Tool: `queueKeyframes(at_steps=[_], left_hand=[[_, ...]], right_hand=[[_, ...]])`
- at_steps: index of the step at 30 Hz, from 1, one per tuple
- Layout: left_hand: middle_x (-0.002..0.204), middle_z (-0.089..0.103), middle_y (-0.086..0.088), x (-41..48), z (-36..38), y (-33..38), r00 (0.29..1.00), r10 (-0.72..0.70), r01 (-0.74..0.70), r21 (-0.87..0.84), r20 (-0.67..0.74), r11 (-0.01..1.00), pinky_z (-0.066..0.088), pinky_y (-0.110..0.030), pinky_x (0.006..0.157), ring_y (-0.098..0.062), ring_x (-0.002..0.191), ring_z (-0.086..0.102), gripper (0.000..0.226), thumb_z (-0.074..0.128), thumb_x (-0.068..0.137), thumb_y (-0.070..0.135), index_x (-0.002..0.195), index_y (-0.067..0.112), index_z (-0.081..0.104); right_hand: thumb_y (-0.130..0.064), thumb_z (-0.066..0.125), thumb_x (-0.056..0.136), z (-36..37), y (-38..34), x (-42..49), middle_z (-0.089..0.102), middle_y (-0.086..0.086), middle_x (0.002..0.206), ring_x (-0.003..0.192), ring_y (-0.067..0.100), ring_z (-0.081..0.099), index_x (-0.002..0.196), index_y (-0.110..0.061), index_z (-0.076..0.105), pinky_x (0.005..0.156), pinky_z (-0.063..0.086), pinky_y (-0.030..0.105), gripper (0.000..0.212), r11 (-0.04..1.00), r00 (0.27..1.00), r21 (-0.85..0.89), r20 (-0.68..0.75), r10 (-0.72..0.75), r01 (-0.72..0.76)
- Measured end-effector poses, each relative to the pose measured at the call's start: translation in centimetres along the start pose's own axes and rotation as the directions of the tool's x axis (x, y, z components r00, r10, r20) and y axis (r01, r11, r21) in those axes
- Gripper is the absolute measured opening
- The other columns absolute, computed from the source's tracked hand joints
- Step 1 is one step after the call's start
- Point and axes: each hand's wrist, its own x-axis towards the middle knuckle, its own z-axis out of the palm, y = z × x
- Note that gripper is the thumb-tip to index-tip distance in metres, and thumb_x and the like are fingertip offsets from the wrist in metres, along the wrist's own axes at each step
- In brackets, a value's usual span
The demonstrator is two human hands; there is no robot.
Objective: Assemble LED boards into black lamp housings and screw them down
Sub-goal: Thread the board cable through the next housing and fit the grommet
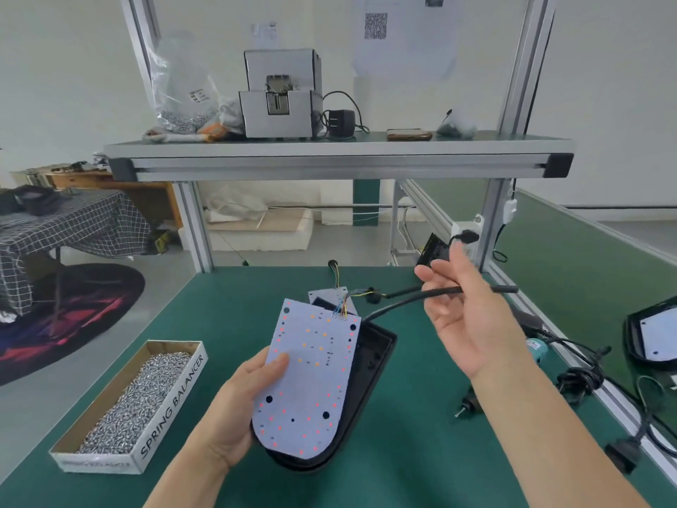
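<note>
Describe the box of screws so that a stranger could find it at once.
Start at the green worktable. On its left side, beside the left hand holding the LED board, lies a long open cardboard box. It is heaped with small silver screws and reads SPRING BALANCER on its side.

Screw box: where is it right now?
Head view, lower left: the screw box sits on the green table, just left of the left hand, which holds the LED board over the housing.
</note>
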Motion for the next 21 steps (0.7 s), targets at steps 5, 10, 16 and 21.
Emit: queueKeyframes(at_steps=[5,10,16,21], left_hand=[[0.127,0.068,-0.017,-0.1,-0.3,0.6,0.998,0.032,-0.034,-0.023,-0.061,0.999,0.06,-0.04,0.082,-0.035,0.111,0.069,0.061,0.087,0.068,0.045,0.12,0.017,0.072],[0.125,0.07,-0.018,-0.2,0.1,2.0,0.996,0.067,-0.067,0.0,-0.067,0.998,0.061,-0.039,0.079,-0.034,0.107,0.071,0.043,0.077,0.074,0.032,0.114,0.016,0.075],[0.125,0.07,-0.016,0.0,2.2,2.3,0.997,0.073,-0.073,0.0,0.003,0.997,0.059,-0.035,0.083,-0.032,0.112,0.069,0.047,0.073,0.075,0.035,0.118,0.014,0.074],[0.126,0.068,-0.021,-0.3,1.1,2.3,0.998,0.044,-0.044,-0.013,-0.038,0.999,0.059,-0.039,0.084,-0.036,0.112,0.069,0.051,0.075,0.072,0.032,0.118,0.009,0.074]], right_hand=[[-0.05,0.065,0.089,1.0,-0.8,-0.1,0.071,0.031,0.104,0.094,0.036,0.074,0.098,-0.002,0.056,0.067,0.064,0.034,0.05,0.968,0.986,0.188,0.047,0.162,-0.168],[-0.025,0.057,0.102,0.0,-0.9,0.7,0.066,-0.003,0.075,0.073,0.014,0.059,0.084,-0.016,0.071,0.053,0.044,0.024,0.025,0.746,0.969,-0.632,0.039,-0.242,0.212],[-0.012,0.072,0.091,2.0,1.2,0.1,0.075,0.001,0.08,0.072,0.016,0.073,0.1,-0.016,0.067,0.066,0.058,0.023,0.011,0.408,0.919,-0.846,0.393,0.041,0.344],[-0.013,0.07,0.093,2.1,-2.0,0.4,0.07,-0.001,0.072,0.064,0.016,0.068,0.094,-0.007,0.067,0.063,0.055,0.024,0.006,0.623,0.901,-0.652,0.275,-0.336,0.432]])
